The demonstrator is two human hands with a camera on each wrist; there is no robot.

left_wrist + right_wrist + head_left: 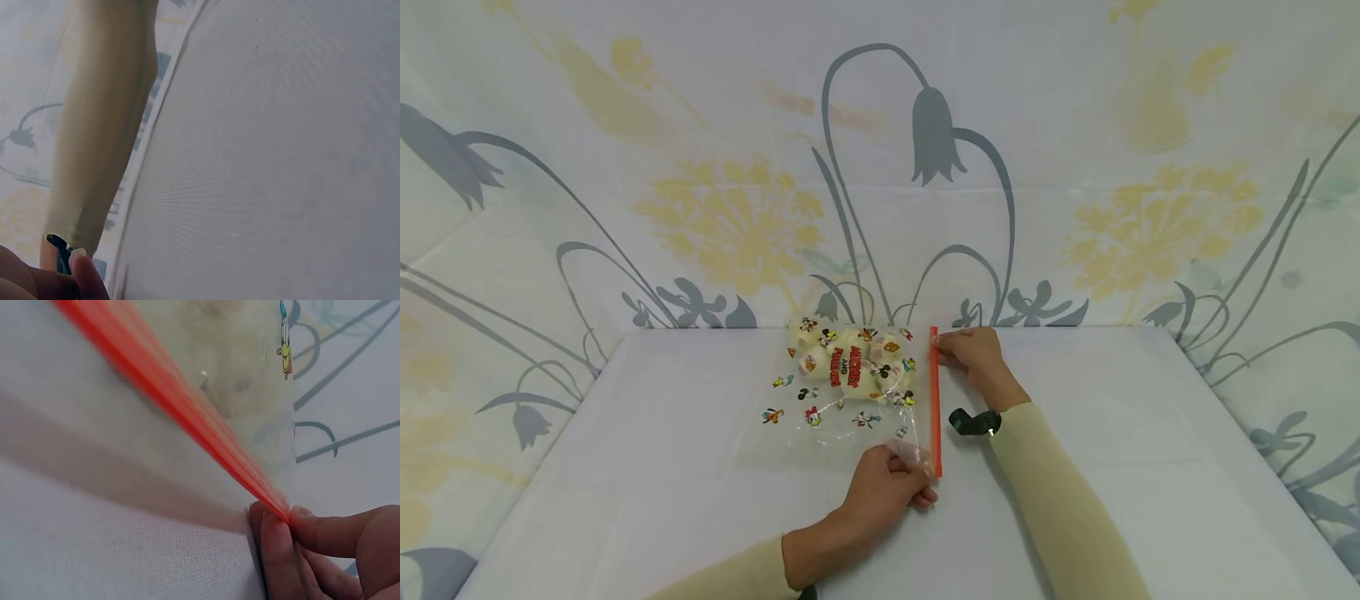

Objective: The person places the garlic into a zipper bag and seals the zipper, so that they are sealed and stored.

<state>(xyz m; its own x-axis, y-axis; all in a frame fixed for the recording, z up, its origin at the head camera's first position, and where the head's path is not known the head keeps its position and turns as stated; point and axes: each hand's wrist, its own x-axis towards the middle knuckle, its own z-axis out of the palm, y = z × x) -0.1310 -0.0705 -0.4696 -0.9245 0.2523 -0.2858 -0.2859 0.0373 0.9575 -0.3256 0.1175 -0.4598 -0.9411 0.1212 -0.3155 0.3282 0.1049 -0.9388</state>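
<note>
A clear zip bag [797, 437] printed with small cartoon figures lies on the white table, its red closure strip [936, 400] facing right. Several pale, cream-coloured rounded pieces [859, 354] are inside, toward the bag's far side. My right hand [973, 350] pinches the far end of the strip between thumb and fingertip; the right wrist view shows this pinch on the red strip [187, 415] closely. At the near end, my left hand [887, 492] pinches the bag's corner beside the strip. Only part of the left hand [47, 281] shows in the left wrist view.
The white table [1150, 467] runs back to a floral-patterned cloth [1045, 208], which also rises along both sides. A dark wrist camera [973, 422] sits on the right wrist, just right of the strip.
</note>
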